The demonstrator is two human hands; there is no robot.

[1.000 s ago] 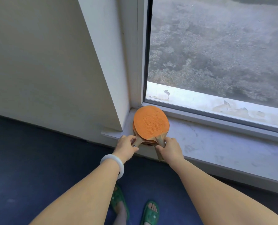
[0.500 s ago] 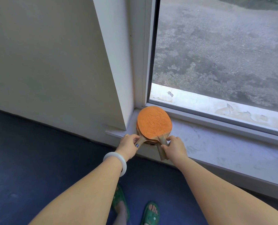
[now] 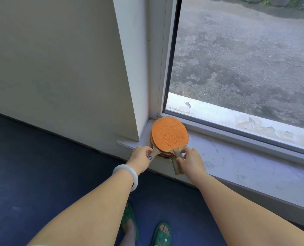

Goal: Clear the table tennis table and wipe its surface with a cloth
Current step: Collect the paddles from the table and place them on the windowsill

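Observation:
Two orange table tennis paddles [image 3: 169,134] lie stacked on the white window sill [image 3: 236,162], in the corner by the wall, their wooden handles sticking out toward me. My left hand [image 3: 140,158], with a white bangle on the wrist, pinches the left handle. My right hand [image 3: 190,161] pinches the right handle, which juts over the sill's front edge. The lower paddle is mostly hidden under the top one. No table tennis table or cloth is in view.
A white wall [image 3: 59,68] stands left of the sill and a large window pane [image 3: 245,59] rises behind it. Dark blue floor [image 3: 32,174] lies below. My feet in green sandals [image 3: 161,234] stand close to the sill.
The paddles have slid slightly deeper into the sill's corner. Both hands stay at the handles, with the fingers shifted a little; the view moved a little closer.

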